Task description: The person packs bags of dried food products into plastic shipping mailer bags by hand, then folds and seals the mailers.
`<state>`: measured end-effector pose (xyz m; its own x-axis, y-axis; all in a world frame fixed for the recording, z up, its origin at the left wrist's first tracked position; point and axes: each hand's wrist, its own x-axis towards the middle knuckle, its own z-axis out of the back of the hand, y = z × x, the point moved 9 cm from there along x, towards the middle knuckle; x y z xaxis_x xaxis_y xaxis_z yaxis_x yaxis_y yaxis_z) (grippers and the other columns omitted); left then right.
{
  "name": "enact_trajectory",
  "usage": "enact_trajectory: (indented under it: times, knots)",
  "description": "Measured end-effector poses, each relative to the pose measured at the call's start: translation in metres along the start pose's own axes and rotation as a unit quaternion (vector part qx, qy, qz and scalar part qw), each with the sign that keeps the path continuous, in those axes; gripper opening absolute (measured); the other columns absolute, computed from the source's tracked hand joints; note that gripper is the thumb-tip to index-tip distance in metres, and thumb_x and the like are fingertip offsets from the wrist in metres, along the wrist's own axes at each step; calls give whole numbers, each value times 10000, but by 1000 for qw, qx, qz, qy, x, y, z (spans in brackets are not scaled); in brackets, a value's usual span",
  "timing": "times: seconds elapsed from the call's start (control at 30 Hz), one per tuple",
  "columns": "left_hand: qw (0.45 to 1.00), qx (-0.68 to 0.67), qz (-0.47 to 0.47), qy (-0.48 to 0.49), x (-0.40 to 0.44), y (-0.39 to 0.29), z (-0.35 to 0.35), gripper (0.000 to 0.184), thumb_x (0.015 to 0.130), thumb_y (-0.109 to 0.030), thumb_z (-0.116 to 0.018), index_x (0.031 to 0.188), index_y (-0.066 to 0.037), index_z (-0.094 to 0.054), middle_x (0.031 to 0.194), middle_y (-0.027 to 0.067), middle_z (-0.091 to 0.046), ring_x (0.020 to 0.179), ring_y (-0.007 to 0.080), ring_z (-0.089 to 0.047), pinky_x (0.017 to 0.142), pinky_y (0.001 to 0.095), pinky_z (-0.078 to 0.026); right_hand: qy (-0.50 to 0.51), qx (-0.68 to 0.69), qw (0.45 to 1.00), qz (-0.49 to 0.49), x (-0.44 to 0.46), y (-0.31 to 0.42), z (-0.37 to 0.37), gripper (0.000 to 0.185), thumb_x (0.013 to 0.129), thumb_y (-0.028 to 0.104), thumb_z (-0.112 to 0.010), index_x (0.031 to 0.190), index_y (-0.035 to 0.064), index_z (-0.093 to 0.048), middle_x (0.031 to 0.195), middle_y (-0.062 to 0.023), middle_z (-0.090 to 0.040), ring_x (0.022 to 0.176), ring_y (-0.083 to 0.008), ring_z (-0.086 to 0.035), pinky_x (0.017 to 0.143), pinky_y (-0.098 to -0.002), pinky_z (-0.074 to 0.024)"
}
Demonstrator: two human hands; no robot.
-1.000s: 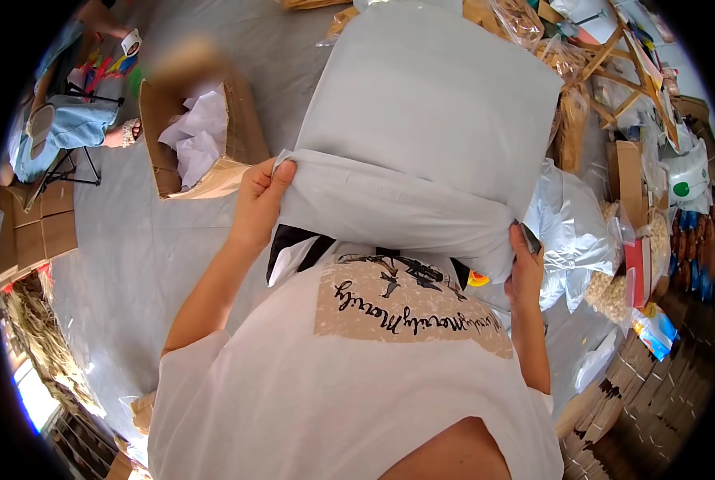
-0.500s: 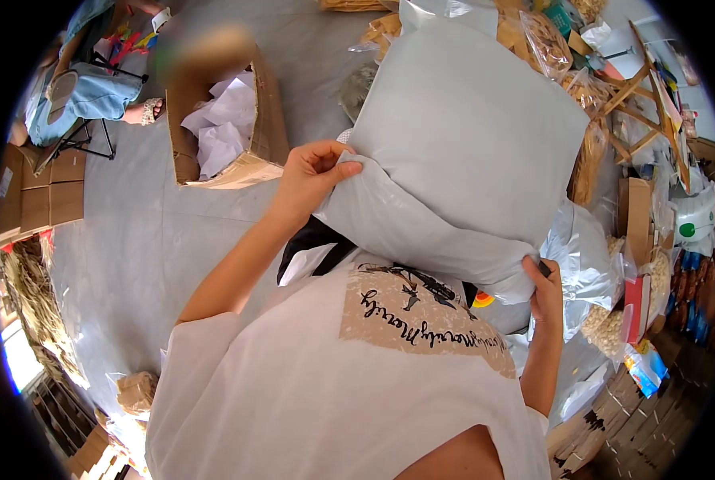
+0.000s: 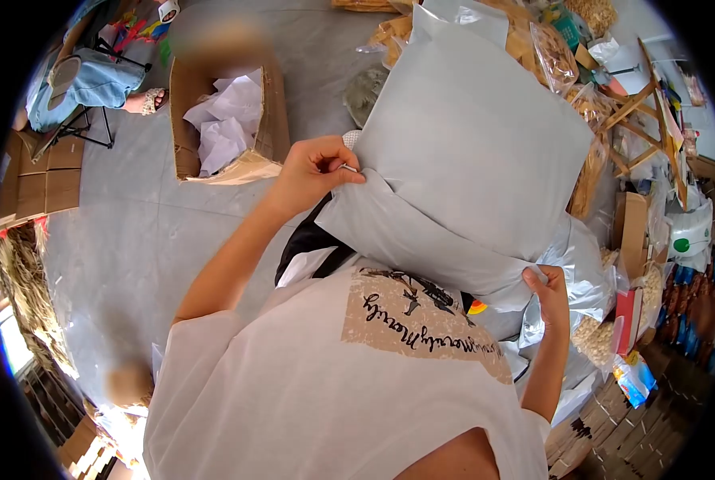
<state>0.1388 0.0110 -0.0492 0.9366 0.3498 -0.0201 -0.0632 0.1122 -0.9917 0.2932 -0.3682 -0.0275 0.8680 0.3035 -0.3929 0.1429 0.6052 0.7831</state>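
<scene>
A large, stuffed grey plastic bag [image 3: 477,152] lies in front of my white printed shirt. Its near edge is folded over in a wide flap [image 3: 413,232]. My left hand [image 3: 321,172] pinches the left corner of the flap between thumb and fingers. The flap's right end is gripped by my right hand [image 3: 546,288], its thumb on top of the plastic. Beside my right hand, a silvery plastic bag [image 3: 577,256] is partly covered by the grey one.
An open cardboard box [image 3: 276,120] holding white paper stands on the floor at the left. A seated person's leg in denim [image 3: 93,88] is farther left. Wooden stand [image 3: 633,128], bagged goods and a red box [image 3: 628,320] are at the right.
The grey bag has shifted right in view and tilted, its left side higher. My left hand has moved up and right with the flap corner. My right hand has moved slightly right and down, still gripping.
</scene>
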Motion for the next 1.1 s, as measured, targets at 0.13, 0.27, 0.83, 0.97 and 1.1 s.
enact_trajectory:
  times: [0.13,0.27,0.83,0.97,1.1]
  knots:
    - [990,60,-105,-69,-4,-26,1,173,667,27,-686,727,-30,-534,699,-17,-488,586,64,-419,504,204,-333,223,-139,964,-33,3,37,-17,150,795,141,-625,764,-6,-626,626,30,-557,538,-42,-466,512,-187,-389]
    - [971,145,-147,-119,-16,-33,4,184,627,74,-647,689,-31,-508,745,35,-517,610,137,-464,509,232,-357,94,-143,961,218,-11,171,-54,111,817,113,-585,832,17,-640,669,-11,-578,610,-72,-550,498,-189,-399]
    - [880,275,-342,-181,-44,-81,3,190,566,48,-679,699,-28,-567,758,74,-531,675,219,-512,550,296,-415,248,-308,774,494,-22,229,-253,90,742,127,-579,697,65,-626,785,-94,-555,782,-260,-569,647,-361,-466]
    - [884,266,-333,-192,-47,-85,6,179,560,28,-694,686,-33,-584,816,83,-519,720,213,-498,547,287,-404,240,-308,798,459,-12,227,-253,105,747,134,-574,696,55,-622,796,-104,-564,773,-273,-569,655,-371,-462]
    - [884,277,-329,-183,-48,-92,7,192,545,26,-707,680,-36,-586,824,78,-513,744,208,-494,550,277,-403,232,-229,820,470,-10,234,-243,105,740,129,-574,693,48,-621,805,-102,-570,755,-283,-570,654,-373,-462]
